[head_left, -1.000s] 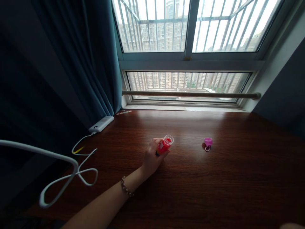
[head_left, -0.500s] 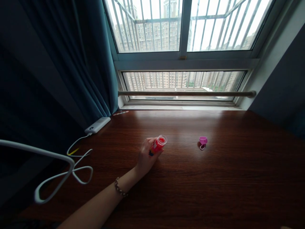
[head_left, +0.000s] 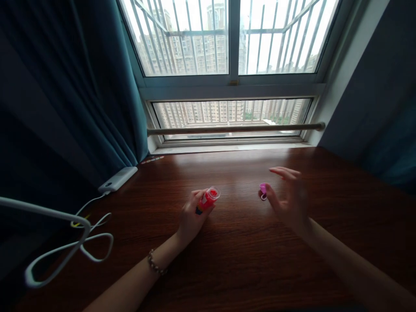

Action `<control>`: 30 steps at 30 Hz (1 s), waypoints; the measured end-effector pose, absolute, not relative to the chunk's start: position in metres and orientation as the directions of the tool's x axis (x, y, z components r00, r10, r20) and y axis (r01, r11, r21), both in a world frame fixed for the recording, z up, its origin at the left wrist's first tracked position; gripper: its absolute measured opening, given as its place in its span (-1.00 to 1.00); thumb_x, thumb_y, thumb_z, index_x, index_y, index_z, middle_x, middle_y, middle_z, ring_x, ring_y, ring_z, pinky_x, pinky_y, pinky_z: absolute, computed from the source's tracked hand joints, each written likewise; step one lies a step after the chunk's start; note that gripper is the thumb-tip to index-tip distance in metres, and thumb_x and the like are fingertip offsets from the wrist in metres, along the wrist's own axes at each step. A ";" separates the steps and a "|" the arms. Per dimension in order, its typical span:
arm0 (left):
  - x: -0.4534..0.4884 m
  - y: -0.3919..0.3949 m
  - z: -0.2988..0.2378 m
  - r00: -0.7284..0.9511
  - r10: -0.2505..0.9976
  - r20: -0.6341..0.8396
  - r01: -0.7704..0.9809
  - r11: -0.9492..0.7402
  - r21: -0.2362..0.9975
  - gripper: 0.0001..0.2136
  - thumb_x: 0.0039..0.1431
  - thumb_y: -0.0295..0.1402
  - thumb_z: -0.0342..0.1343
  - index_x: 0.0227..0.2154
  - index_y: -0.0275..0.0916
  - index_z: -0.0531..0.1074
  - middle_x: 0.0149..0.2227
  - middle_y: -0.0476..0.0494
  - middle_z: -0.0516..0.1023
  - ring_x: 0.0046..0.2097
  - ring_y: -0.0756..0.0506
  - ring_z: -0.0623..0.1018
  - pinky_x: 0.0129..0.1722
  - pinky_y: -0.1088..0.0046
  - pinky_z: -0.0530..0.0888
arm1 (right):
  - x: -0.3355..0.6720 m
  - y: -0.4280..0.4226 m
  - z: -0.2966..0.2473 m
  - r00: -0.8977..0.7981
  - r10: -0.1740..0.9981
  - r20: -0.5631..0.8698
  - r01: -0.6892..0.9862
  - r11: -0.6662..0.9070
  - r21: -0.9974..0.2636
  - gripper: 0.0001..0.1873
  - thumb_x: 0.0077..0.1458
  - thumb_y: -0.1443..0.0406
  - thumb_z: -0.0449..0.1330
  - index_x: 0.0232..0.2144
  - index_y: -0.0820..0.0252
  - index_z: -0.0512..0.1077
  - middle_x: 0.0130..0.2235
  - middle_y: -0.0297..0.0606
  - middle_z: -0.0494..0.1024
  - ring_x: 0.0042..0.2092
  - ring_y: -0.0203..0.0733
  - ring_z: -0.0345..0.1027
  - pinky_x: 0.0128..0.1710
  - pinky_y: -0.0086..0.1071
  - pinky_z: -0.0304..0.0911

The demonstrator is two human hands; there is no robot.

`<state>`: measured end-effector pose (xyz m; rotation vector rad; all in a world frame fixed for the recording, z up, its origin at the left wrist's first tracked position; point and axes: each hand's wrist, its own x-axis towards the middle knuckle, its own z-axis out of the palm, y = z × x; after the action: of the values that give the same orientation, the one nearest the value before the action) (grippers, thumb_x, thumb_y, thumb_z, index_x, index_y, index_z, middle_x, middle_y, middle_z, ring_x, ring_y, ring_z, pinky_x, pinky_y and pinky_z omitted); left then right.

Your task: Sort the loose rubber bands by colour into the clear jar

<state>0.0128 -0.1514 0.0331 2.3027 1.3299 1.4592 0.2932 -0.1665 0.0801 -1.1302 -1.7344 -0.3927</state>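
Observation:
Wrapped round a small red bottle (head_left: 208, 198) is my left hand (head_left: 191, 216), with a beaded bracelet at its wrist. The bottle tilts up to the right, and its clear round mouth is uncapped, showing red inside. To its right on the table lies a pink cap (head_left: 263, 188) with a pale ring hanging from its lower side. My right hand (head_left: 290, 201) hovers beside the cap, thumb and fingers spread, slightly blurred. The thumb overlaps the cap's right edge in view; whether it touches, I cannot tell.
The brown wooden table (head_left: 234, 260) reaches back to a barred window with a rail (head_left: 234, 129). At left, a white power strip (head_left: 118, 179) lies by the blue curtain (head_left: 107, 86), with a looped white cable (head_left: 97, 236) in front.
My right hand has come in from the lower right to the pink cap. My left hand keeps hold of the bottle. The whole view has shifted slightly.

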 end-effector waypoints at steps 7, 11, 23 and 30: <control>0.022 -0.140 0.039 0.313 0.651 0.691 0.612 -0.695 0.377 -0.61 0.03 -0.28 0.13 -0.05 -0.13 0.27 -0.13 -0.14 0.34 -0.11 -0.10 0.40 -0.12 0.35 0.38 | 0.324 -0.116 0.000 0.140 0.870 0.472 0.895 0.093 -0.437 -0.44 -0.04 0.21 0.17 -0.02 0.40 0.20 -0.20 0.03 0.41 -0.12 0.09 0.25 -0.11 -0.08 0.17; 0.036 -0.128 0.041 0.356 0.624 0.695 0.630 -0.710 0.315 -0.60 0.03 -0.25 0.12 -0.04 -0.14 0.28 -0.12 -0.16 0.34 -0.11 -0.11 0.39 -0.12 0.33 0.37 | 0.330 -0.109 -0.006 0.123 0.883 0.453 0.771 0.202 -0.603 -0.51 -0.08 0.28 0.20 -0.08 0.33 0.23 -0.27 -0.09 0.44 -0.23 -0.04 0.34 -0.18 -0.17 0.27; 0.070 -0.085 0.024 0.380 0.570 0.729 0.685 -0.703 0.192 -0.62 0.03 -0.19 0.10 -0.06 -0.14 0.34 -0.17 -0.17 0.39 -0.15 -0.12 0.38 -0.13 0.31 0.30 | 0.281 -0.129 0.024 -0.075 0.795 0.602 0.362 0.584 -0.726 -0.65 -0.02 0.24 0.22 -0.13 0.15 0.36 -0.15 -0.20 0.37 -0.21 -0.17 0.35 -0.28 -0.34 0.37; 0.066 -0.084 0.021 0.388 0.585 0.712 0.762 -0.638 0.109 -0.66 0.04 -0.19 0.10 -0.08 -0.06 0.38 -0.18 -0.16 0.41 -0.17 -0.12 0.39 -0.14 0.29 0.19 | 0.270 -0.107 0.020 -0.177 0.702 0.690 0.444 0.683 -0.580 -0.58 0.02 0.28 0.19 -0.03 0.07 0.31 -0.15 -0.20 0.41 -0.15 -0.14 0.33 -0.17 -0.30 0.29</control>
<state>0.0658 -0.0836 0.0205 2.8064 1.3906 1.2701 0.2700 -0.1068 0.0201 -0.9081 -1.8166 0.2979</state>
